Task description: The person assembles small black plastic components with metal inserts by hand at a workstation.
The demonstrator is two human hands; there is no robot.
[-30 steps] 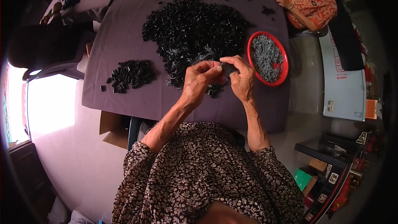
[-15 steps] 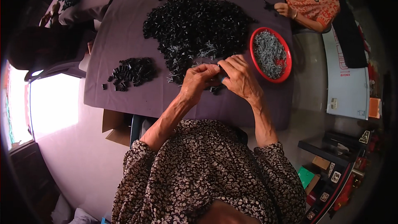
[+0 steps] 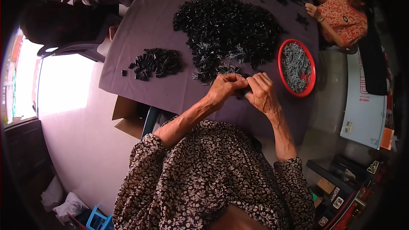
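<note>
My left hand (image 3: 226, 88) and my right hand (image 3: 263, 93) meet over the near part of the table, fingertips pinched together. Between them shows a small black piece (image 3: 246, 76), mostly covered by the fingers. Just beyond the hands lie thin grey pins (image 3: 229, 69), at the near edge of a large heap of small black plastic pieces (image 3: 226, 23). A smaller pile of black pieces (image 3: 158, 63) sits to the left. To the right stands a red bowl (image 3: 313, 76) filled with grey pins (image 3: 295, 64).
A purple cloth (image 3: 140, 30) covers the table. Across at the far right, another person in an orange patterned top (image 3: 343, 15) has hands near the table edge. A dark chair (image 3: 72, 47) stands left. An opened cardboard box (image 3: 128, 117) is below the table.
The view has shifted, so the table and its piles appear farther right. My hands stay together, still pinching at the small black piece.
</note>
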